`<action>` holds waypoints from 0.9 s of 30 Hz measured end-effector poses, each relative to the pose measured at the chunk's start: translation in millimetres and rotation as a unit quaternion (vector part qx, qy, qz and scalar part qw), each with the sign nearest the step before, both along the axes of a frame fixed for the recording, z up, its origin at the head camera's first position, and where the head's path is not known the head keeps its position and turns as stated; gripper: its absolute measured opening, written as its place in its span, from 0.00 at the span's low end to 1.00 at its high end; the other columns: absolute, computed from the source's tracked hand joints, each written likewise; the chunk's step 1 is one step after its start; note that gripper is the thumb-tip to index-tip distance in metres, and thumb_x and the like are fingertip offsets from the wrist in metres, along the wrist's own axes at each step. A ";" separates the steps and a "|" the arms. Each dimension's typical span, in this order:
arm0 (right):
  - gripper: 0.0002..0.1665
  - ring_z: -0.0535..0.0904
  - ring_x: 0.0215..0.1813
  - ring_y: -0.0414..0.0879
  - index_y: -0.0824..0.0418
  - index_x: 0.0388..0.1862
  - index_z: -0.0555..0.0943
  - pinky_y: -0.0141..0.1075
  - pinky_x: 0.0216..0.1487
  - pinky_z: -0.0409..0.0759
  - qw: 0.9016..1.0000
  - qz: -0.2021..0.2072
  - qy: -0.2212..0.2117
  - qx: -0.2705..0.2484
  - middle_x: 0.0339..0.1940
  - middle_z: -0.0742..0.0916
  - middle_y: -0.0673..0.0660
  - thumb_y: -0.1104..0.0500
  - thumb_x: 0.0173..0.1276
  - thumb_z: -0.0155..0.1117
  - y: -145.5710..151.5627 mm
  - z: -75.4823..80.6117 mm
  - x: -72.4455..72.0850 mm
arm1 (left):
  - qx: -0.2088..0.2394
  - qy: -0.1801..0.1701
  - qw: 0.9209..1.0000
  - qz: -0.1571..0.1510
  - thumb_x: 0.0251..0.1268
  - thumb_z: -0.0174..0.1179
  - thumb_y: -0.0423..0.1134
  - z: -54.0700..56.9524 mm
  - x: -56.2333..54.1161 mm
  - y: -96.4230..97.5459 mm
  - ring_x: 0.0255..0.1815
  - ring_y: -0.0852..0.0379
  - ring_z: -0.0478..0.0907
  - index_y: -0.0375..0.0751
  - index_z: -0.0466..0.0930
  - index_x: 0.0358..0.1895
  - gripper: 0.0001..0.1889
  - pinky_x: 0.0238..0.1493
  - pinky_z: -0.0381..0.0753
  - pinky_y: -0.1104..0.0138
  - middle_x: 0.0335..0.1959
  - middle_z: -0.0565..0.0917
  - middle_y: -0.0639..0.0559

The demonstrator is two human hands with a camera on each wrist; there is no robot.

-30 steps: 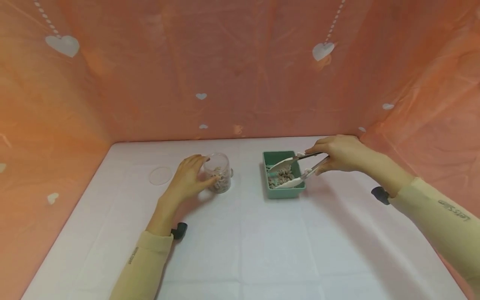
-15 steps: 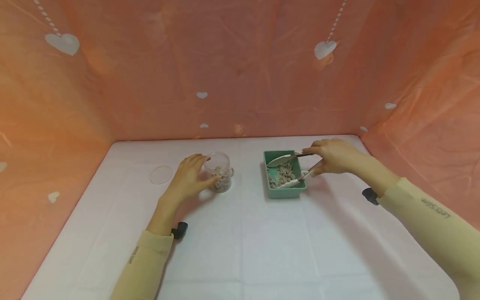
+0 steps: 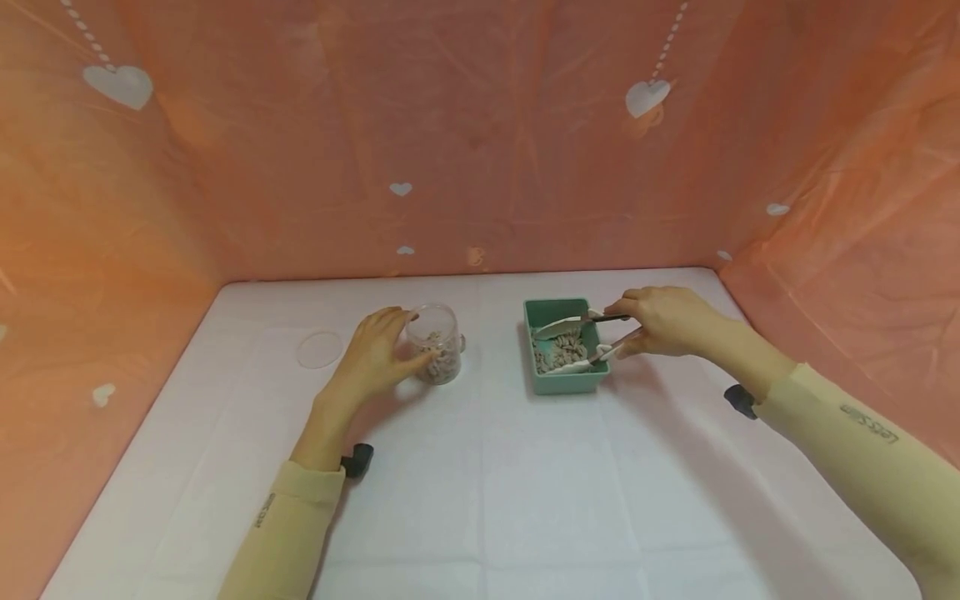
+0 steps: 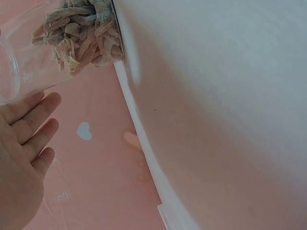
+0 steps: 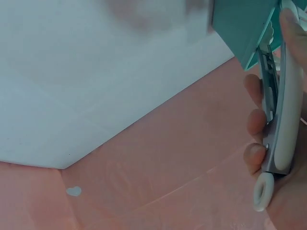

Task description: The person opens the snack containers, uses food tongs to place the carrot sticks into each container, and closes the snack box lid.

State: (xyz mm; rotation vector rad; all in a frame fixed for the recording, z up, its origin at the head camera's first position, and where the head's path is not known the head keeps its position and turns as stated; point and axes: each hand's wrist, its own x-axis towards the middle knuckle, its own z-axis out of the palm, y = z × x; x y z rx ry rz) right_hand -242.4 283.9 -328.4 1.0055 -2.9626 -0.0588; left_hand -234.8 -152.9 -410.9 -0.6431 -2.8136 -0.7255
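Observation:
My left hand (image 3: 375,354) holds a clear jar (image 3: 444,360) upright on the white table, thumb on its near side and fingers behind. Greyish-brown dried pieces (image 4: 84,36) fill its lower part. In the left wrist view several fingers extend just past the jar's wall. With my right hand (image 3: 663,321) I grip metal tongs (image 5: 288,120) with white handles and pale tips. The tongs' two arms stand spread inside a teal box (image 3: 566,385), down at a layer of similar dried pieces (image 3: 572,346). Bare teal floor shows at the layer's left side.
A round clear lid (image 3: 320,350) lies on the table left of the jar. The box stands to the jar's right, with a strip of white tablecloth (image 3: 491,358) between them. Orange sheeting (image 3: 480,150) with white hearts rises behind the table and at both sides.
My right hand has come lower and slightly left, and the tongs have sunk deeper into the box at a steeper tilt. My left hand and the jar have stayed put.

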 end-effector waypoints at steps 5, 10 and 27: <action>0.32 0.87 0.44 0.54 0.58 0.54 0.86 0.52 0.39 0.85 1.000 -0.002 0.011 -0.008 0.44 0.88 0.53 0.42 0.56 0.82 0.1 -2.4 1.6 | -0.002 0.001 1.000 -0.001 0.65 0.70 0.55 -0.3 -0.1 0.2 0.77 0.34 0.63 0.31 0.71 0.73 0.41 0.79 0.56 0.41 0.72 0.72 0.30; 0.29 0.87 0.41 0.51 0.56 0.51 0.87 0.50 0.35 0.85 1.000 0.002 0.027 -0.005 0.42 0.88 0.50 0.43 0.56 0.83 -0.6 -5.5 2.5 | -0.003 0.001 1.000 0.000 0.65 0.70 0.55 -0.4 -0.5 0.3 0.77 0.33 0.63 0.31 0.72 0.72 0.40 0.79 0.56 0.40 0.71 0.73 0.31; 0.25 0.87 0.38 0.48 0.55 0.48 0.86 0.46 0.31 0.83 0.999 0.018 0.044 -0.014 0.39 0.88 0.50 0.47 0.55 0.84 4.8 -12.1 -0.2 | -0.008 0.001 1.000 0.001 0.66 0.69 0.55 -1.2 -1.4 0.1 0.77 0.33 0.62 0.30 0.71 0.72 0.40 0.79 0.56 0.40 0.72 0.71 0.29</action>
